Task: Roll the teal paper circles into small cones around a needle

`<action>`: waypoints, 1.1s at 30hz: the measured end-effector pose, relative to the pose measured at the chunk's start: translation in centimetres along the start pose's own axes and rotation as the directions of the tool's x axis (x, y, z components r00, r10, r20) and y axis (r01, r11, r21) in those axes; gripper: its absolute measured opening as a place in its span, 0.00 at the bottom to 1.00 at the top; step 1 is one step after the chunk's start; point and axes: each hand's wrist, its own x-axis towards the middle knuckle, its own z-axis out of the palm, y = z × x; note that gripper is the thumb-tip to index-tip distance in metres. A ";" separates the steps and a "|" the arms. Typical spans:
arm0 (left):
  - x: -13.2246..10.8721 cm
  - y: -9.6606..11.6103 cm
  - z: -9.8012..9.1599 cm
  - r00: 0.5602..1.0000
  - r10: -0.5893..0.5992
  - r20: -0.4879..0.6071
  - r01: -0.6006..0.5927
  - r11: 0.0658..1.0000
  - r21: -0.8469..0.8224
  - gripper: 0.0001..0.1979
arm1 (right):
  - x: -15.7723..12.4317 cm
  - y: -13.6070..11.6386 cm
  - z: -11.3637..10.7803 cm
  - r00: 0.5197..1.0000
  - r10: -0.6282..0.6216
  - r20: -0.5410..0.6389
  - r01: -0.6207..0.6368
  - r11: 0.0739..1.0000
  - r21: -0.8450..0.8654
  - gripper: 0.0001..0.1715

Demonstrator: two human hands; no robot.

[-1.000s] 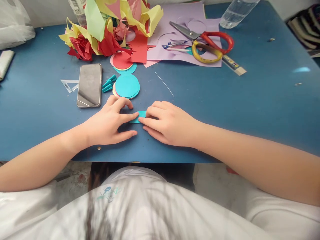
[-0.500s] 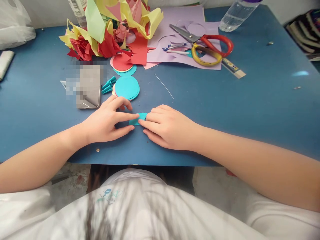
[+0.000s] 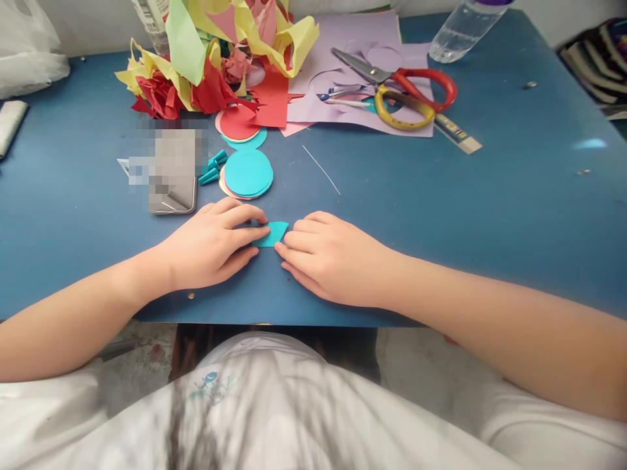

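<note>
A small piece of folded turquoise paper [image 3: 275, 234] lies on the table between my hands, with a straight edge toward me and a slanted right end. My left hand [image 3: 215, 241] pins its left part down, fingertips on top and thumb at the near edge. At its lower right corner, the closed fingers of my right hand [image 3: 333, 258] grip the paper, the index fingertip on the edge. Just beyond my left hand lies a stack of round paper pieces [image 3: 249, 173], turquoise on top. Several small rolled turquoise paper cones [image 3: 213, 167] lie beside that stack.
Left of the cones is a grey, partly blurred phone-like object [image 3: 176, 170]. Farther back are red paper circles [image 3: 239, 122], crumpled paper scraps [image 3: 196, 78], a lilac sheet [image 3: 353, 32], scissors [image 3: 404, 94] and a clear bottle [image 3: 463, 29]. A thin white stick [image 3: 321, 170] lies mid-table.
My right hand has drawn slightly back toward me, uncovering more of the paper's right end. My left fingers have come down closer together on its left part.
</note>
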 end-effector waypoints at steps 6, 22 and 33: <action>-0.1 0.1 0.0 0.999 0.028 0.031 -0.030 0.997 0.069 0.23 | -0.1 0.9 0.4 0.993 0.078 -0.088 -0.072 0.995 0.062 0.19; -0.7 0.5 1.3 0.997 0.037 -0.066 -0.030 0.995 0.096 0.24 | -0.2 1.7 1.0 0.949 0.309 -0.067 -0.309 0.951 0.001 0.21; -1.0 2.0 0.2 0.992 0.126 -0.011 -0.124 0.985 0.119 0.20 | -0.4 1.4 1.0 0.967 0.237 -0.097 -0.230 0.970 0.073 0.18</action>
